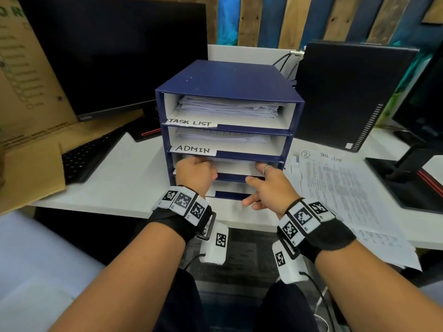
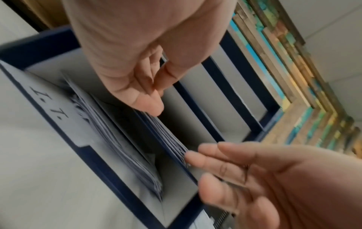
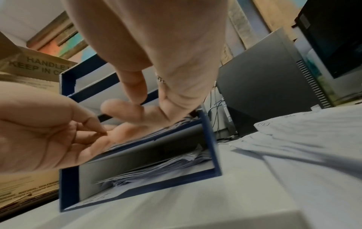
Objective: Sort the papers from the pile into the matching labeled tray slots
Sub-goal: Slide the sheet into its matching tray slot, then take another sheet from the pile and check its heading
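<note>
A blue tray organizer [image 1: 227,80] stands on the white desk, with slots labelled TASK LIST [image 1: 190,122], ADMIN [image 1: 193,149] and, at the bottom, I.T. [image 2: 49,105]. Both hands are at the third slot, whose label is hidden. My left hand [image 1: 195,172] pinches the left front edge of the papers [image 2: 168,136] in that slot, thumb on top. My right hand [image 1: 268,185] touches the stack's right front edge with straight fingers and holds nothing. The pile [image 1: 335,188] lies to the right of the organizer, with a "TASK LIST" sheet on top.
A dark monitor [image 1: 107,56], a keyboard [image 1: 88,156] and a cardboard box [image 1: 24,116] fill the left side. A black computer tower [image 1: 347,92] and a second monitor's stand [image 1: 412,176] are on the right. The pile overhangs the desk's front edge.
</note>
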Available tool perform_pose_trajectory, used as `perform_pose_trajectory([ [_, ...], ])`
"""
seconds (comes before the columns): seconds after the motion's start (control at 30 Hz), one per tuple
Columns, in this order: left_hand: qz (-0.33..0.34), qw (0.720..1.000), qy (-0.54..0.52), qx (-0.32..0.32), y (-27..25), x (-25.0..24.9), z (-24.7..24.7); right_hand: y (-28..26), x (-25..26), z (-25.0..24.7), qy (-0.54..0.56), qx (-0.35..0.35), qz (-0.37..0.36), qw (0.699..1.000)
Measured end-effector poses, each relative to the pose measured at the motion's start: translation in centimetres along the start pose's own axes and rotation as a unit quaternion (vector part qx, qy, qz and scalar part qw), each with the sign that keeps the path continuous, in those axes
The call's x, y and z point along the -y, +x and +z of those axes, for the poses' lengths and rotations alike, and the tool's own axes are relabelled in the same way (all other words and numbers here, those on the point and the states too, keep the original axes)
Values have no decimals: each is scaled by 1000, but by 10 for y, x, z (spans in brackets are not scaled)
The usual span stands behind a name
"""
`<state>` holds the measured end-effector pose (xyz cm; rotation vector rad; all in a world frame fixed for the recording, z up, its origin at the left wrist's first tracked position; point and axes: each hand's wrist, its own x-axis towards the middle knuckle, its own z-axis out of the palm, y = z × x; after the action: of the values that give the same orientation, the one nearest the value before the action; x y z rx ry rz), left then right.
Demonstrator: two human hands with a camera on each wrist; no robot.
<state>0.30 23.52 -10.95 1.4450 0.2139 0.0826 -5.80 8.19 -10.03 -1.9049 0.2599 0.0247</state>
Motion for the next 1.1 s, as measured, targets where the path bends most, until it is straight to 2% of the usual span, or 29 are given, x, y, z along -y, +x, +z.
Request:
perform_pose_trajectory([
  [0.13,12,997,68,40,-35,-3,29,-18,-7,-30,8,-57,-19,998],
  [0.27,17,975,141,173,-68,2,66,-21,-22,-75,-116,-157,3,981],
  [0.33,15,952,182,247,-81,7,85,-22,-37,-100,-215,-186,32,958],
  [0.4,17,927,222,301,-88,16,108,-25,-57,-125,-325,-208,69,920],
  [0.5,28,898,281,339,-88,29,133,-28,-81,-145,-422,-160,114,885],
  [0.6,51,854,365,368,-84,36,155,-35,-97,-158,-470,-126,146,861],
  [0.7,44,827,419,372,-76,39,172,-41,-105,-171,-504,-152,130,840],
  [0.77,22,824,439,359,-72,40,182,-42,-108,-178,-475,-151,111,860],
  [0.83,-15,836,427,345,-70,41,191,-40,-108,-183,-439,-110,124,883],
  [0.93,-47,827,433,356,-67,35,202,-36,-106,-187,-455,-79,140,876],
  [1.03,-31,825,435,358,-71,34,210,-32,-105,-189,-474,-76,134,867],
  [1.1,40,823,448,348,-82,36,216,-33,-107,-190,-476,-78,126,867],
])
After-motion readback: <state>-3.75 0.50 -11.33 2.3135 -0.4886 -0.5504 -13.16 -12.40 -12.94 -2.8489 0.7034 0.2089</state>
